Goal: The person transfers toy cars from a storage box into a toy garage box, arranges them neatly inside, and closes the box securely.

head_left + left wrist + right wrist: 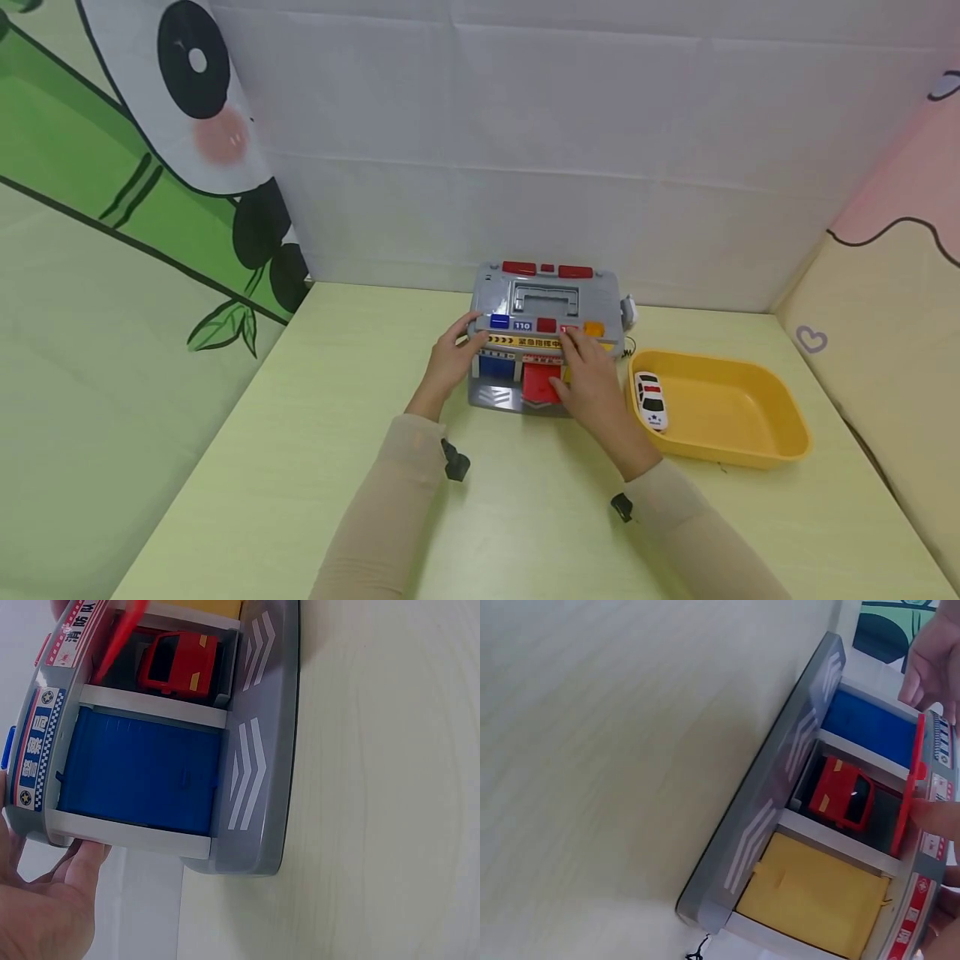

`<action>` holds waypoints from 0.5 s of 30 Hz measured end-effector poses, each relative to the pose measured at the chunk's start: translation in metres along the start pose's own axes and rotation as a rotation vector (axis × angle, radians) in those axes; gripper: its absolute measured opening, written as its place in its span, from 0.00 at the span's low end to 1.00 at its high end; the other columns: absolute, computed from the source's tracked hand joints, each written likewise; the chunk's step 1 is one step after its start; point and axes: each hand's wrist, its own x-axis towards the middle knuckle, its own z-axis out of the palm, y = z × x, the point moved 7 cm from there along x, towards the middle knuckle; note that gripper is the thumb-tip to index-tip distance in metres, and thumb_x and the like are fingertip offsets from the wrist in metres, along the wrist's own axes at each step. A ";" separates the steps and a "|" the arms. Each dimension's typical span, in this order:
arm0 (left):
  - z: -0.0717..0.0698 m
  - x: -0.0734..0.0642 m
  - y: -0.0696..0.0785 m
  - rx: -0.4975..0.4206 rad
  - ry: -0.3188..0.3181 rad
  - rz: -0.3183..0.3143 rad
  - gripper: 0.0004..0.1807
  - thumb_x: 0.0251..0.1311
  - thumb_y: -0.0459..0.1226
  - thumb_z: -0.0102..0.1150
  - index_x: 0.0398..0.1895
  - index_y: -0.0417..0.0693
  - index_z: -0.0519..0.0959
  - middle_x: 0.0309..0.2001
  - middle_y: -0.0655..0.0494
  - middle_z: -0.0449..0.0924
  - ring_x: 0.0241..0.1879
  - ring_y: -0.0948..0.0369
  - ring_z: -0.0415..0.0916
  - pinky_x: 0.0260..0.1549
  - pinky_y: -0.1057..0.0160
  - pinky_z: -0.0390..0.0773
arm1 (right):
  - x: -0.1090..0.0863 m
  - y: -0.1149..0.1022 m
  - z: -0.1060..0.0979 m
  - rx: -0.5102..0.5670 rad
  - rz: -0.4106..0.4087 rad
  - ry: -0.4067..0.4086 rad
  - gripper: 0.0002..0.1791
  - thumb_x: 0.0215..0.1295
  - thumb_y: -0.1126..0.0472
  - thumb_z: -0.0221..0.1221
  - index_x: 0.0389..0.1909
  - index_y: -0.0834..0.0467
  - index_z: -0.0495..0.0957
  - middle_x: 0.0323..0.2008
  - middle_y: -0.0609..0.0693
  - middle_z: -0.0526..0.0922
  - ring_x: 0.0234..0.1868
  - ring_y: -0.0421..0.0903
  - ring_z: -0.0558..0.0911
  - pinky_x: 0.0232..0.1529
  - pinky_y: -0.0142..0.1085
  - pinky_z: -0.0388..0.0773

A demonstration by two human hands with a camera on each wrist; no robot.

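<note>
A grey toy rescue station stands on the table, with blue, red and yellow garage doors along its front. The red door is swung up and outward, while the blue and yellow ones are down. Inside the middle bay sits a red toy car, its front facing out. My left hand grips the station's upper left corner. Fingers of my right hand rest along the front roof edge by the buttons, and its thumb touches the raised red door.
A yellow tray stands right of the station, with a white toy police car at its left side. On the station's right side is a white-grey part with a coiled cord. A white cloth wall rises close behind.
</note>
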 end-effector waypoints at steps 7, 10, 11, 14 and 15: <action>0.000 -0.001 0.001 -0.001 -0.001 -0.006 0.27 0.67 0.48 0.58 0.69 0.60 0.68 0.65 0.46 0.67 0.63 0.45 0.67 0.59 0.48 0.70 | 0.004 0.003 0.009 -0.076 -0.004 0.028 0.45 0.57 0.57 0.71 0.71 0.64 0.60 0.68 0.60 0.61 0.67 0.58 0.60 0.67 0.53 0.56; 0.000 0.000 0.000 0.001 -0.002 -0.004 0.27 0.67 0.48 0.57 0.69 0.60 0.68 0.65 0.46 0.67 0.63 0.45 0.67 0.59 0.48 0.70 | 0.007 0.005 0.015 -0.119 -0.003 0.045 0.46 0.56 0.56 0.72 0.71 0.63 0.59 0.66 0.60 0.61 0.66 0.57 0.60 0.66 0.52 0.58; 0.000 0.000 0.000 0.004 -0.002 -0.004 0.27 0.67 0.48 0.57 0.69 0.61 0.68 0.65 0.46 0.67 0.63 0.45 0.67 0.59 0.48 0.70 | 0.008 0.005 0.017 -0.130 -0.004 0.054 0.46 0.55 0.56 0.72 0.71 0.63 0.58 0.66 0.60 0.61 0.66 0.57 0.60 0.65 0.52 0.58; 0.000 0.000 0.000 0.010 0.000 -0.008 0.27 0.67 0.48 0.57 0.69 0.61 0.68 0.65 0.46 0.67 0.63 0.46 0.67 0.59 0.48 0.70 | 0.009 0.005 0.019 -0.167 -0.016 0.095 0.46 0.54 0.56 0.72 0.69 0.64 0.58 0.65 0.60 0.62 0.65 0.57 0.61 0.61 0.52 0.60; 0.000 0.000 0.000 0.011 0.001 -0.009 0.27 0.68 0.48 0.57 0.69 0.61 0.68 0.65 0.46 0.67 0.63 0.46 0.67 0.59 0.48 0.70 | 0.009 0.005 0.020 -0.177 -0.022 0.112 0.46 0.54 0.56 0.72 0.68 0.64 0.59 0.64 0.60 0.62 0.64 0.57 0.61 0.59 0.51 0.61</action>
